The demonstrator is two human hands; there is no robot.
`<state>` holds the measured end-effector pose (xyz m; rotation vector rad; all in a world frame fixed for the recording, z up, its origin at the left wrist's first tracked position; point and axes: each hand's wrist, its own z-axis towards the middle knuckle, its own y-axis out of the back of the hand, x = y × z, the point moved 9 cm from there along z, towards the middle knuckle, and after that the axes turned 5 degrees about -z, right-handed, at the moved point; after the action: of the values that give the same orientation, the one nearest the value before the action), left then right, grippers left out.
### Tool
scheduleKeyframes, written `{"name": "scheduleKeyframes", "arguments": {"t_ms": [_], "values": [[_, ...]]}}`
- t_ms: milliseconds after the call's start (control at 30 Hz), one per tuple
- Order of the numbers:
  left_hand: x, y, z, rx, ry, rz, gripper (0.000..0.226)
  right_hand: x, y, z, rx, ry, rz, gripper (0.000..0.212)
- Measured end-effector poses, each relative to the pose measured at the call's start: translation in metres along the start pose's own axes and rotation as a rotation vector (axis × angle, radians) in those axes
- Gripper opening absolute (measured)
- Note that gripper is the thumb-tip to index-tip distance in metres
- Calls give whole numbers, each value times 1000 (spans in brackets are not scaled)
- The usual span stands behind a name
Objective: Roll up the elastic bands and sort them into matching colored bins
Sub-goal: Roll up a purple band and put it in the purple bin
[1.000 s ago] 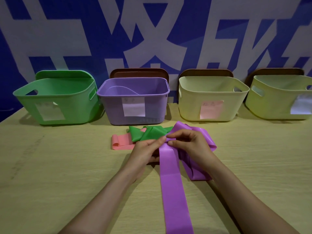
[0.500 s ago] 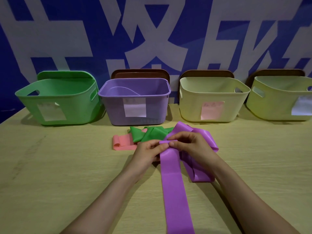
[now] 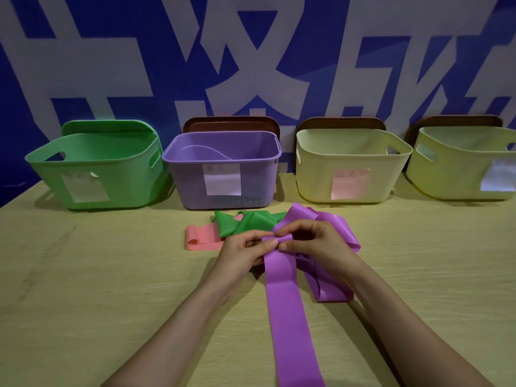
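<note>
Purple elastic band, in work at the middle of the bench. We see one flat length of it run from the hands toward 6 o'clock and off the lower edge of the view. The rest lies in loose loops beside and beneath the right hand, spilling toward 3 and 5 o'clock.

Both hands grasp the band's far end. The left hand holds it with the thumb on top and the fingers curled. The right hand pinches a small fold of it between thumb and fingertips. The two hands sit close together at the fold.

At 11 o'clock from the hands a green band lies crumpled, touching the purple loops. It overlaps a pink band, which lies flat toward 10 o'clock with one end curled.

Along the far edge of the bench we count four open bins in a row, from 9 to 3 o'clock: green bin, purple bin, pale yellow bin, yellow-green bin. Each carries a paper label on its front; that of the pale yellow bin is pink, the others white. We cannot read them.

Brown lids stand upright behind the three bins on the right. At 12 o'clock, behind all, stands a blue wall with large white characters.
</note>
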<state>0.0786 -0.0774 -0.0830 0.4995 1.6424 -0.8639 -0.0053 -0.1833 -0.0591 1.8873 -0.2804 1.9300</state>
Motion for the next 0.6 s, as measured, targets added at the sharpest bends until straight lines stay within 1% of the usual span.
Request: {"name": "scheduleKeyframes", "arguments": {"t_ms": [100, 200, 267, 333, 400, 500, 600], "values": [[-5, 2, 0, -13, -63, 73, 17, -2, 0, -1, 3, -9, 1, 25], [-11, 2, -2, -14, -120, 147, 14, -4, 0, 1, -3, -11, -155, 19], [-12, 1, -3, -10, -126, 152, 14, -2, 1, 2, -26, 11, -181, 18], [-9, 2, -2, -15, -92, 95, 16, 0, 3, 1, -60, 33, -142, 16], [-3, -1, -2, 0, -11, 23, 21, 0, 5, 0, -96, 31, -96, 13], [6, -4, -4, 40, 72, 51, 20, 0, 7, -1, -114, 14, -54, 7], [6, 1, -4, 14, 91, 62, 21, 1, 4, -2, -93, 12, -41, 10]]}}
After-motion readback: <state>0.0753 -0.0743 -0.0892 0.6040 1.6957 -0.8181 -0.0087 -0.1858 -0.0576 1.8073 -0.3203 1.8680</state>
